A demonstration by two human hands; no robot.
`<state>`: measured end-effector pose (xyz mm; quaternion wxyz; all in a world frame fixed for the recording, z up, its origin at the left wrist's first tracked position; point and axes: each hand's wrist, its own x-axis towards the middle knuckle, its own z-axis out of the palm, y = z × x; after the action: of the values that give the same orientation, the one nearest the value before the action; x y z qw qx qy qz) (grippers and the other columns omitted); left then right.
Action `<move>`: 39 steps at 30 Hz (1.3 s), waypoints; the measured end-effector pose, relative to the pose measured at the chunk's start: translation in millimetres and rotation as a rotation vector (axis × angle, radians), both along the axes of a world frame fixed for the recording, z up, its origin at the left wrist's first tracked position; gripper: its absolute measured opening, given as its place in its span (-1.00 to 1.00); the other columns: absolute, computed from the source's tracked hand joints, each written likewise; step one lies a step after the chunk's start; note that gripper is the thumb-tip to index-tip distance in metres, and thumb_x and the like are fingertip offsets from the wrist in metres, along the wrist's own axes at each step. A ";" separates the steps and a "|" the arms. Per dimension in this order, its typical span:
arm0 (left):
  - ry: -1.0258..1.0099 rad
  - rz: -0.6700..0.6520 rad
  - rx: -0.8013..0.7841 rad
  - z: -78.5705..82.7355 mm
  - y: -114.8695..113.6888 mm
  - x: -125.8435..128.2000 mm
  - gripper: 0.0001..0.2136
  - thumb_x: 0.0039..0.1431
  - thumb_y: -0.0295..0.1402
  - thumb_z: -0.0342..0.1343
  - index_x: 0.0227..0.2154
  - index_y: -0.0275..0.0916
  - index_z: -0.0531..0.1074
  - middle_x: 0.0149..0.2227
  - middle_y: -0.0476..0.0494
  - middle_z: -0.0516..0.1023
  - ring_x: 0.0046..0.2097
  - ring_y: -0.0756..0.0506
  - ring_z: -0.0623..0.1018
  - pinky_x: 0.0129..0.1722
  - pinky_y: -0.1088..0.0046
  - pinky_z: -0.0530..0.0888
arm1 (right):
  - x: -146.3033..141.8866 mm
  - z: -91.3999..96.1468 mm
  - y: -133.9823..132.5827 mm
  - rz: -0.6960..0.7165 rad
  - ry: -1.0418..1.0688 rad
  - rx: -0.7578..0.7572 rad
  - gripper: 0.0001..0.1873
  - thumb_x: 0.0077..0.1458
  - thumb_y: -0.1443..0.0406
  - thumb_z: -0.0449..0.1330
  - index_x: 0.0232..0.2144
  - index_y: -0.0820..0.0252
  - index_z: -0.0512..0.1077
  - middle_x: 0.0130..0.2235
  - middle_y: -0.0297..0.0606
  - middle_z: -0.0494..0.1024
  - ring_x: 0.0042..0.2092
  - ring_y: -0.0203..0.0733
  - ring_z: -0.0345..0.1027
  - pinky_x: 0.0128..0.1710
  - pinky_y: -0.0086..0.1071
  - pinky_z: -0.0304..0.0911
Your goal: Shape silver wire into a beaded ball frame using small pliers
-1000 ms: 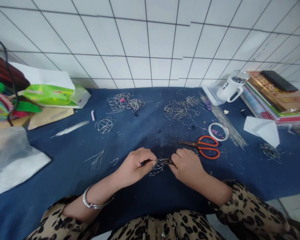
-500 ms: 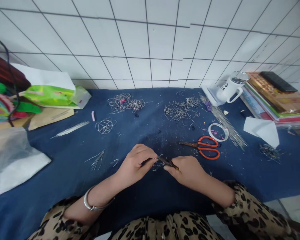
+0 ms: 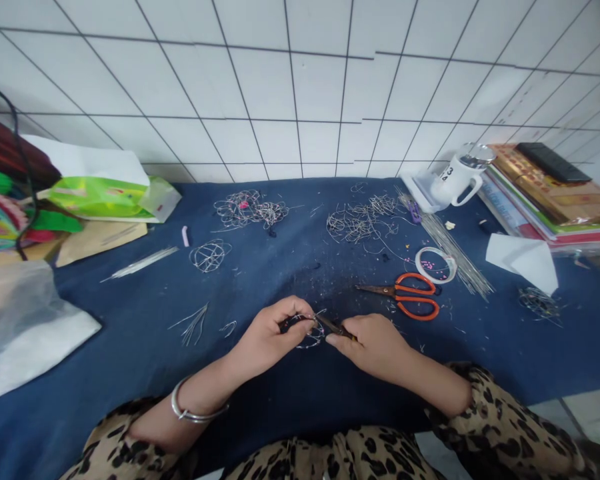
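Note:
My left hand (image 3: 275,331) pinches a small wire piece (image 3: 310,341), a loop of thin silvery wire with tiny pinkish specks, between thumb and fingertips. Part of the loop hangs below the fingers. Closed round a pair of dark pliers (image 3: 334,327), my right hand (image 3: 373,340) points their jaws left at the wire by my left fingertips. Whether the jaws grip the wire is too small to tell. Orange-handled scissors (image 3: 414,295) lie just beyond my right hand. Short cut wires (image 3: 196,324) and a small bent wire (image 3: 228,327) rest left of my left hand.
Tangled wire heaps (image 3: 363,219) and a round wire ball (image 3: 210,255) lie farther back. A white ring dish (image 3: 453,267) holds pink beads beside long straight wires (image 3: 460,260). A white mug (image 3: 459,180) and stacked books (image 3: 555,200) stand right; a plastic bag (image 3: 35,320) lies left.
My left hand has turned slightly and shifted a little down, so more of the wire loop shows below its fingers. The pliers stay close to the same spot.

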<state>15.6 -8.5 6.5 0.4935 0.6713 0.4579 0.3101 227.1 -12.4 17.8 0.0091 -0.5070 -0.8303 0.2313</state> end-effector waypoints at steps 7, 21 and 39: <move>0.012 0.018 0.035 5.1 -0.7 2.0 -0.95 0.11 -0.45 0.05 -0.38 -0.30 0.40 -0.49 0.00 0.36 -0.48 0.06 0.33 -0.51 0.58 0.29 | -0.7 -1.2 -0.2 0.000 0.017 -0.001 -0.50 0.14 -0.02 -0.10 -0.60 0.22 0.28 -0.57 -0.35 0.40 -0.52 -0.38 0.22 -0.54 -0.45 -0.19; 0.036 0.002 0.084 6.2 0.7 2.2 -0.90 0.16 -0.42 0.02 -0.39 -0.30 0.42 -0.45 -0.06 0.40 -0.41 0.01 0.38 -0.38 0.49 0.31 | 0.2 -1.5 0.4 0.004 0.015 -0.021 -0.49 0.13 -0.03 -0.10 -0.61 0.21 0.26 -0.58 -0.36 0.39 -0.54 -0.38 0.20 -0.55 -0.45 -0.23; -0.011 -0.023 0.005 4.5 -1.2 -0.1 -0.87 0.16 -0.40 0.03 -0.42 -0.32 0.43 -0.48 -0.07 0.41 -0.43 0.00 0.38 -0.41 0.49 0.30 | 0.0 0.7 0.0 0.068 -0.022 0.151 -0.63 0.15 0.07 -0.06 -0.46 0.21 0.34 -0.41 -0.28 0.43 -0.34 -0.26 0.30 -0.39 -0.42 -0.01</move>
<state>15.6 -9.7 11.0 0.4980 0.6758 0.4467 0.3094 227.1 -12.5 18.5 0.0305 -0.4790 -0.8621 0.1626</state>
